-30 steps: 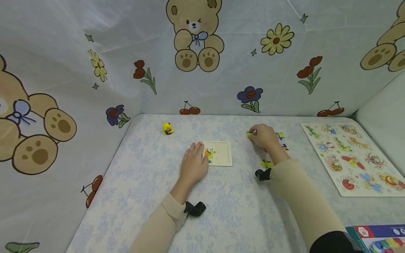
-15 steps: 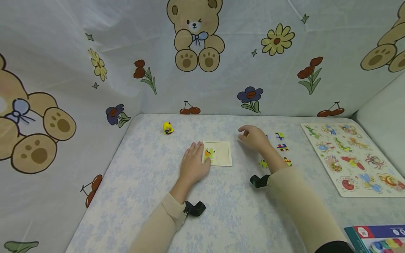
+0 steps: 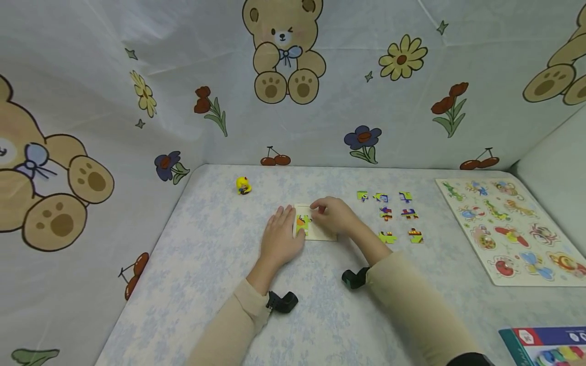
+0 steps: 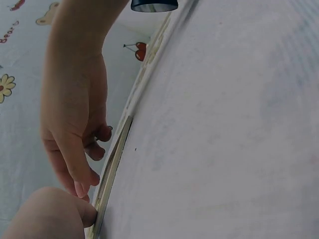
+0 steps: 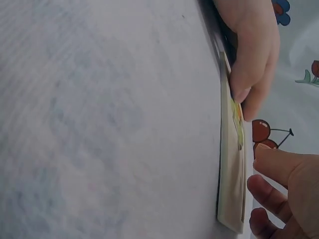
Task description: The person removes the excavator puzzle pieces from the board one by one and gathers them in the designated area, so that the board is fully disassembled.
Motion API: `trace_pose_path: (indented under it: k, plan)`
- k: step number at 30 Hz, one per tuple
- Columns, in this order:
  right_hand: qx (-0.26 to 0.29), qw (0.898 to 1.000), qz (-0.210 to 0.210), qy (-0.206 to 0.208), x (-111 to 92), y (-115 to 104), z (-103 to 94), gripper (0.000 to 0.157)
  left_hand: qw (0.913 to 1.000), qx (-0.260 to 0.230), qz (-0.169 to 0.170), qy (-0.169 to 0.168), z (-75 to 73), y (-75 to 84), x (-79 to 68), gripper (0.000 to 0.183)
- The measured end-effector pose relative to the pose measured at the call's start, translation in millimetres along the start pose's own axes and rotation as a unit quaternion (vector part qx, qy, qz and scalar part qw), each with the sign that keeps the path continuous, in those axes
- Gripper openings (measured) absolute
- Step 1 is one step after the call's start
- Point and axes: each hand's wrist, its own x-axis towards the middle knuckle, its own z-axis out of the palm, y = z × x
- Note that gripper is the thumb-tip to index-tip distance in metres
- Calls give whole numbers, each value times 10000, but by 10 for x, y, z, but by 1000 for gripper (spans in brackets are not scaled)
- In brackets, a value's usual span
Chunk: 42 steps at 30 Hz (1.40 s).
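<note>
My left hand (image 3: pixel 281 239) lies on the left edge of a small pale wooden puzzle board (image 3: pixel 324 233), with fingers straight and thumb at a green-and-orange patch of jigsaw (image 3: pixel 302 221) set into it. Over the board's upper right part hovers my right hand (image 3: pixel 336 216), fingers loosely bent. In the right wrist view no object shows between the right thumb (image 5: pixel 271 162) and fingers. Several loose jigsaw pieces (image 3: pixel 409 213) lie in rough rows right of the board; a green piece (image 3: pixel 362 195) is the leftmost of the top row.
A large puzzle board with insect pictures (image 3: pixel 508 218) lies at the right. A boxed set (image 3: pixel 547 345) sits at the lower right corner. A small yellow duck toy (image 3: pixel 243 185) stands at the back left. Patterned cloth walls (image 3: pixel 220 61) rise behind and at the left.
My right hand has moved left from the loose pieces to over the small board. The leftmost green piece, earlier at its fingers, now lies uncovered on the table. My left hand has stayed put.
</note>
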Motion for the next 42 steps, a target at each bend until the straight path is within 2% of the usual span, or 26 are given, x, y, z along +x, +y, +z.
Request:
trace_pose_path:
  k: [9, 22, 31, 42]
  plan:
    - [46, 9994, -333, -113, 1, -57, 120, 24, 9999, 134, 72, 33, 18, -19, 3, 68]
    - [342, 9993, -84, -159, 22, -79, 155, 23, 9999, 107, 43, 36, 24, -25, 9, 67]
    - [775, 9967, -139, -190, 5, -78, 151, 20, 9999, 96, 84, 2, 21, -20, 4, 66]
    - [1021, 9944, -61, -251, 18, -63, 132, 20, 9999, 81, 55, 27, 24, -23, 9, 67]
